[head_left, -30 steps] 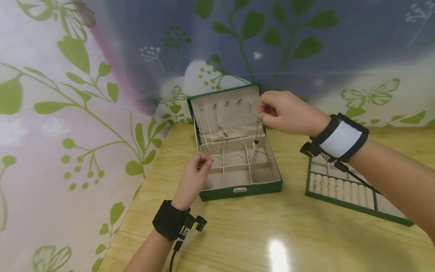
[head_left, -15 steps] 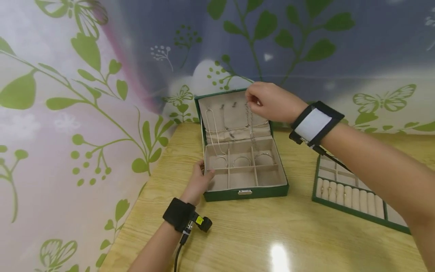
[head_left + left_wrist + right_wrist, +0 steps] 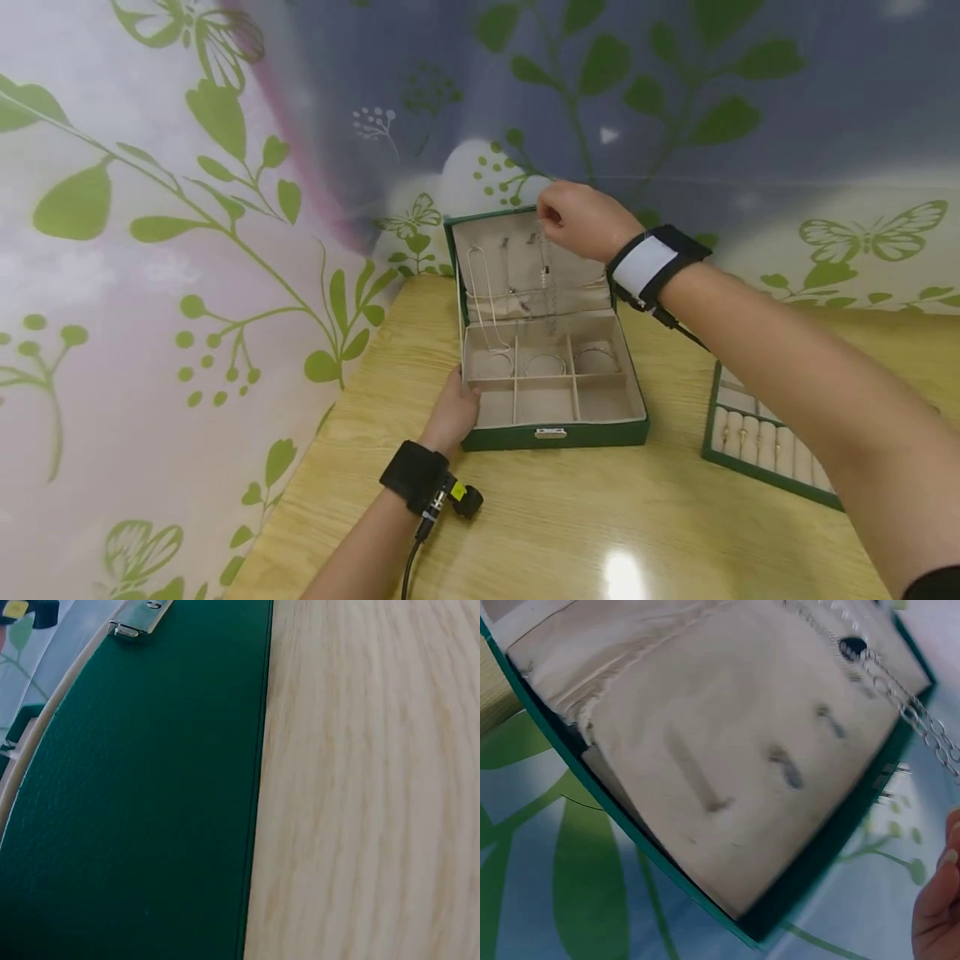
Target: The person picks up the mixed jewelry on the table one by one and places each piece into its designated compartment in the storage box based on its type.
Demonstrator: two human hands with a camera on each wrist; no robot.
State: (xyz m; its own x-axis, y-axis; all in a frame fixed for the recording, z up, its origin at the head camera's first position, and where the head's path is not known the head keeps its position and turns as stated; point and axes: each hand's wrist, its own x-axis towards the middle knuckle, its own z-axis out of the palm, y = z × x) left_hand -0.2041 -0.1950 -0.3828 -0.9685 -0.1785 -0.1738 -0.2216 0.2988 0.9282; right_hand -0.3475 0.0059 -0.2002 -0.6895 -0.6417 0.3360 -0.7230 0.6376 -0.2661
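Observation:
My right hand (image 3: 588, 221) is raised at the top of the opened lid of a green jewelry box (image 3: 592, 435). Its fingertips pinch a silver chain (image 3: 930, 739) with a dark charm (image 3: 853, 649), which hangs down in front of the beige lining. Small metal hooks (image 3: 786, 766) line the lid; a thin necklace (image 3: 487, 287) hangs from the leftmost one. At the box's front left corner my left hand (image 3: 453, 417) grips the side wall, thumb over the rim. In the left wrist view only the green front, the metal clasp (image 3: 139, 619) and the table show.
Several rings (image 3: 543, 365) or bangles lie in the box's back compartments. A green-edged tray (image 3: 772, 479) with ring rolls stands on the wooden table (image 3: 555, 525) to the right, partly behind my right forearm. Patterned cloth (image 3: 247, 208) covers the walls behind and left.
My right hand has moved left across the lid with the chain. The left hand has gone from beside the hanging necklace down to the box's left wall. The head view has shifted slightly.

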